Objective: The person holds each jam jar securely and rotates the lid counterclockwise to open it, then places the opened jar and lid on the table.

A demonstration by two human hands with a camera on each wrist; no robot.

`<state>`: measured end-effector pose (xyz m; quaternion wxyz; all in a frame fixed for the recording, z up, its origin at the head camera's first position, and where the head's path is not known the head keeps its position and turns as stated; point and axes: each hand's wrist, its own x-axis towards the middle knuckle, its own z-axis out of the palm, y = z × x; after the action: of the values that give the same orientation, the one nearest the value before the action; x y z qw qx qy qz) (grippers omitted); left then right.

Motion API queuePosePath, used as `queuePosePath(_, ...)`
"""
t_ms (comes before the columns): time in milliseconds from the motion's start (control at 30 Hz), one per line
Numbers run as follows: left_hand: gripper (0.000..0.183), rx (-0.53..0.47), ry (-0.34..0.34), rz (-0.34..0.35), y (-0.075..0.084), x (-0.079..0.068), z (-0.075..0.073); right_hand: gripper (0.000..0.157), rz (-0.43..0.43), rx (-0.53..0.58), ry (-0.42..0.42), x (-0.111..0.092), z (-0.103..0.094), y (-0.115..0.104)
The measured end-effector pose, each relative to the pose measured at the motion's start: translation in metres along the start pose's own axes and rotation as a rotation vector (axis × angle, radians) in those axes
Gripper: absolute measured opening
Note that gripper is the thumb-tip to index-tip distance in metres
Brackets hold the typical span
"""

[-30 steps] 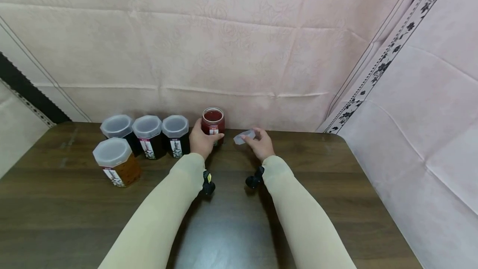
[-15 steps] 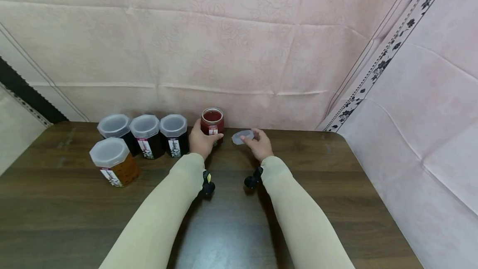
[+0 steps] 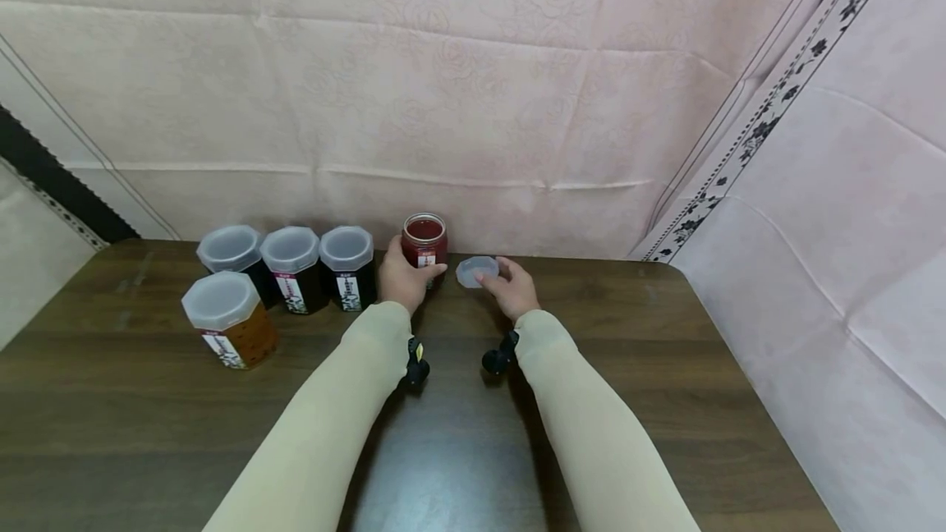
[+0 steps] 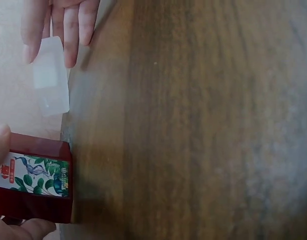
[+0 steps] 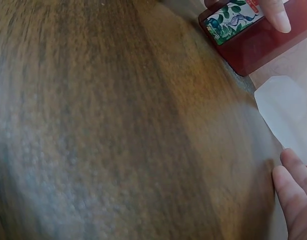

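Observation:
My left hand (image 3: 402, 279) grips an uncapped jar (image 3: 434, 251) of dark red contents at the back edge of the table, thumb across its front. A leafy printed label (image 4: 41, 175) shows on the jar's side in the left wrist view. Just to the right, my right hand (image 3: 515, 290) pinches a translucent octagonal plastic lid (image 3: 470, 271) between thumb and fingers. The lid is held close beside the jar, apart from it, with its flat face turned toward the head camera. In the right wrist view the lid (image 5: 283, 107) lies near the jar's base corner.
Left of the jar stand three dark lidded jars (image 3: 347, 269) in a row along the back. In front of them is a lidded jar with orange-brown contents (image 3: 251, 339). The wooden table (image 3: 443, 450) meets a pink cloth wall (image 3: 473, 121) behind.
The lid in my right hand has tilted so its face shows more fully, and it has shifted slightly left. My left hand stays on the red jar.

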<state>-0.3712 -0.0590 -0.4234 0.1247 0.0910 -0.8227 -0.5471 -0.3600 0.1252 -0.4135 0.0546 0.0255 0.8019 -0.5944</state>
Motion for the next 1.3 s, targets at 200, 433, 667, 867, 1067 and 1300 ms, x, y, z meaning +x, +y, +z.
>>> queuePosePath(200, 0.076, 0.012, -0.014, -0.016, 0.005, -0.001, -0.001, 0.057, -0.005, -0.026, 0.014, 0.014, -0.001, 0.017)
queuePosePath(433, 0.079, 0.032, -0.040, -0.032, 0.005, -0.002, -0.003, 0.057, -0.007, -0.033, 0.008, 0.014, -0.001, 0.017)
queuePosePath(667, 0.080, 0.053, -0.052, -0.015, 0.005, -0.002, -0.006, 0.059, -0.010, -0.053, 0.011, 0.018, 0.000, 0.020)
queuePosePath(867, 0.080, 0.064, -0.054, -0.021, 0.008, -0.004, -0.008, 0.057, -0.008, -0.056, 0.007, 0.020, 0.000, 0.022)
queuePosePath(1067, 0.080, 0.065, -0.047, -0.037, 0.009, -0.004, -0.007, 0.063, 0.024, -0.070, 0.012, 0.021, 0.001, 0.021)
queuePosePath(1300, 0.081, 0.079, -0.053, -0.050, 0.009, -0.004, -0.005, 0.066, 0.040, -0.115, 0.020, 0.018, 0.002, 0.016)
